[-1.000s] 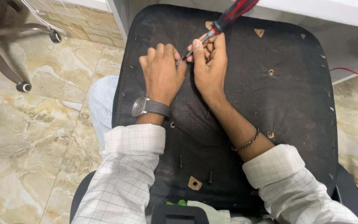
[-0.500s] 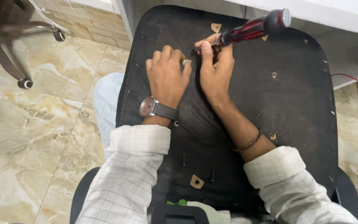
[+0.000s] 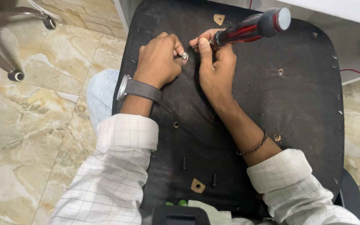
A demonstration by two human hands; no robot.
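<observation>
Head view, only 1 camera: compared with 1 s ago, the red translucent-handled screwdriver with a grey end cap (image 3: 251,28) has swung from pointing up and away to lying nearly flat across the top of the black fabric-covered chair seat underside (image 3: 305,108), and both hands have crept closer together near the upper edge; I read this as the tip being lined up on the fastener rather than driven hard. Left hand (image 3: 157,60): fingers curled tight, thumb and forefinger pinched on a small silver screw or washer (image 3: 185,55), holding it against the black panel. Right hand (image 3: 215,68): closed around the screwdriver shaft end of the handle, thumb stretched along it, heel resting on the panel; the tip itself is hidden between the 2 hands, so I cannot tell whether it is seated in the screw head. A grey-strapped wristwatch (image 3: 136,88) sits on the left wrist, a thin beaded bracelet (image 3: 255,146) on the right. Lower on the panel, 2 loose dark screws (image 3: 184,163) lie near a tan wooden corner patch (image 3: 197,185), well apart from the hands. Marble-pattern floor tiles (image 3: 30,121) to the left.
</observation>
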